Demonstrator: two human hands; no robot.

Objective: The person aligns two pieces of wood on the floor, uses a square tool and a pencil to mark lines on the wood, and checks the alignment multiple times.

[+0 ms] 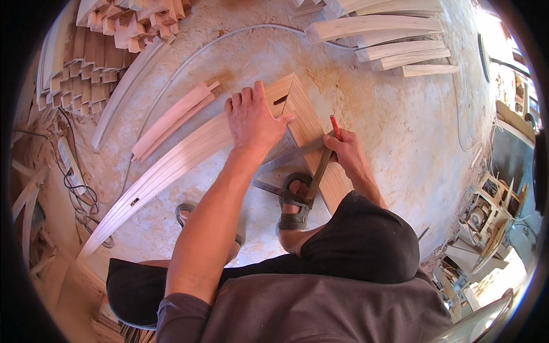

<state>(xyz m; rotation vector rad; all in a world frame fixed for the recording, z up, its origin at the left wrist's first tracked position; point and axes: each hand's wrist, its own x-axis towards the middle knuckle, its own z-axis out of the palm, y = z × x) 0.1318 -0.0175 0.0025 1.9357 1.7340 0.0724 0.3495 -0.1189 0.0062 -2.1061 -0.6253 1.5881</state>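
Head view, left hand: your left hand (251, 117) presses flat, fingers spread, on the curved wooden piece (171, 163).
Right hand: your right hand (345, 150) grips one red pencil (335, 128) against one metal square (309, 166).
Straight board: one board (311, 134) meets the curve's end.
Room: bare sawdust floor (400, 126) on your right.

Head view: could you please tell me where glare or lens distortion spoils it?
Head view: sunlight bleaches the upper right rim beyond the stacked wooden slats; fisheye bending curves the edges and blackens the corners; the left hand, right hand and red pencil stay sharp.

Dusty floor (400, 114) — wood pieces (400, 54), cable (189, 60).
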